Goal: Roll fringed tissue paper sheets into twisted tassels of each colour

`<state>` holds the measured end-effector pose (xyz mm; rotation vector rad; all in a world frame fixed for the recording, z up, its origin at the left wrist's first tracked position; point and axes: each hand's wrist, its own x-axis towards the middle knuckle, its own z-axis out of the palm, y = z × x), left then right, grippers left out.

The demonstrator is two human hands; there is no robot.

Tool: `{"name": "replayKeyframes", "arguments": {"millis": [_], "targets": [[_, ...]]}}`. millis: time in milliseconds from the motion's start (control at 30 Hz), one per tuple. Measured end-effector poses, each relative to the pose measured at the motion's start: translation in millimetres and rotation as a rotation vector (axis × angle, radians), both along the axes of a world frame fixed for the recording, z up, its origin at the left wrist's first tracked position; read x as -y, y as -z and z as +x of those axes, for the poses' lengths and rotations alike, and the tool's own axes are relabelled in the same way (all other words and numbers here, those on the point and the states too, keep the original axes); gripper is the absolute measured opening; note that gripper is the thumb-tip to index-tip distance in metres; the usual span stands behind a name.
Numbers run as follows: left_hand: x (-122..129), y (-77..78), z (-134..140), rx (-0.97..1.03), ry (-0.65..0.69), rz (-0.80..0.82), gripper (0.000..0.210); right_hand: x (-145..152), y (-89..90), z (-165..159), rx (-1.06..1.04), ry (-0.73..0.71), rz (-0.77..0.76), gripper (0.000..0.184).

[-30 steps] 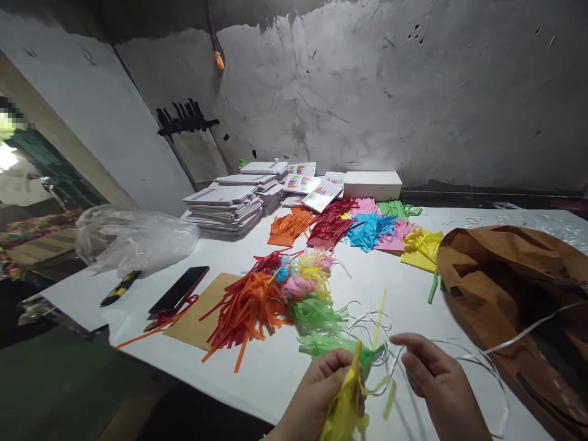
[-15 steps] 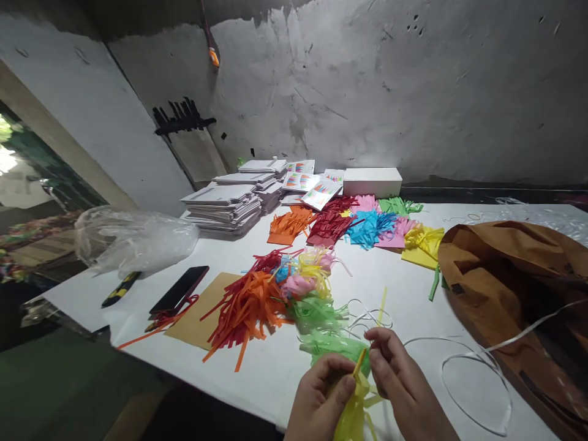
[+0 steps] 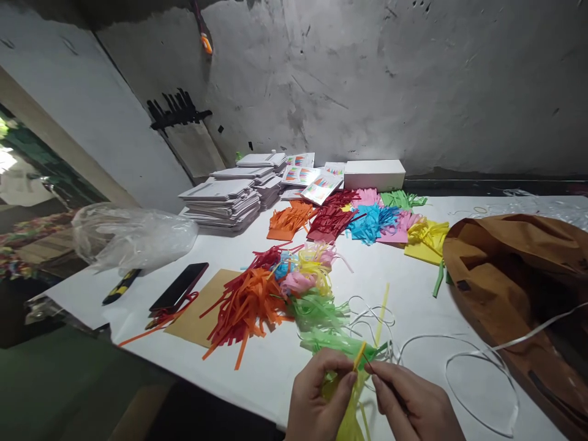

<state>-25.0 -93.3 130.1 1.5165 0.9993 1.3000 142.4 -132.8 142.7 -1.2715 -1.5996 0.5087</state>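
The left hand (image 3: 321, 392) has thumb and forefinger pinched on a yellow fringed piece (image 3: 350, 425), held low over the near edge of the desk (image 3: 271, 386); its narrow twisted end stands up clear of the fingers, while the loose strips hang below, presumably so that the end stays exposed and the fringe out of the way. The fingers of the right hand (image 3: 411, 398) are gripping a thin, dark, needle-like tool (image 3: 369, 363), its tip directed at that end; whether it touches cannot be determined. The close, opposed grips appear chosen for steadiness in fine work. White cord (image 3: 523, 339) lies in slack loops right of the hands and runs over the brown bag (image 3: 478, 263), a layout judged to let it feed freely; its link to the tool is not discernible. A green fringed bundle (image 3: 328, 340) lies just beyond the left hand, next to the orange bundle (image 3: 260, 300), seemingly laid aside from the working spot. The phone (image 3: 180, 288) and black-and-yellow cutter (image 3: 122, 286) rest well to the left, apparently clear of the cord. White stacks (image 3: 220, 208) stand farther back.
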Motion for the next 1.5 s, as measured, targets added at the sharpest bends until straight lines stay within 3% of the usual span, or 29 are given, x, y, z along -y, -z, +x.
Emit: {"name": "replayKeyframes", "arguments": {"millis": [133, 367, 500, 633, 800, 1033, 1100, 1167, 1300, 1400, 1500], "targets": [[-2, 7.6, -2, -0.006, 0.000, 0.125, 0.009, -2, -0.2, 1, 0.020, 0.005, 0.013, 0.015], [-11, 5.2, -8, -0.154, 0.166, 0.445, 0.036, -3, 4.2, 6, 0.146, -0.055, 0.003, 0.020], [-13, 6.7, -10, -0.218, 0.175, 0.623, 0.036, -2, -0.8, 11, 0.158, -0.091, -0.140, 0.021], [-13, 7.1, -11, -0.220, 0.165, 0.639, 0.027, 0, -6.2, 10, 0.041, -0.050, -0.238, 0.024], [-13, 3.5, -10, -0.240, 0.141, 0.697, 0.025, 2, -0.4, 6, -0.048, 0.001, -0.279, 0.027], [-18, 0.3, -10, -0.334, 0.124, 0.852, 0.023, 1, -4.7, 15, 0.009, -0.146, -0.413, 0.031], [-20, -1.4, -12, -0.348, 0.178, 0.881, 0.025, -1, -7.6, 15, -0.091, -0.171, -0.500, 0.037], [-22, -2.6, -13, -0.360, 0.233, 0.895, 0.025, -4, -6.1, 13, -0.327, -0.197, -0.624, 0.039], [-25, -4.5, -16, -0.391, 0.322, 0.920, 0.023, -13, 11.5, 9, -0.794, -0.287, -0.774, 0.068], [-28, -10.9, -18, -0.414, 0.379, 0.958, 0.027, -16, 24.4, 7, -0.853, -0.360, -0.783, 0.060], [-33, -18.7, -20, -0.481, 0.471, 0.994, 0.029, -15, 24.0, 5, -0.803, -0.359, -0.738, 0.046]]}}
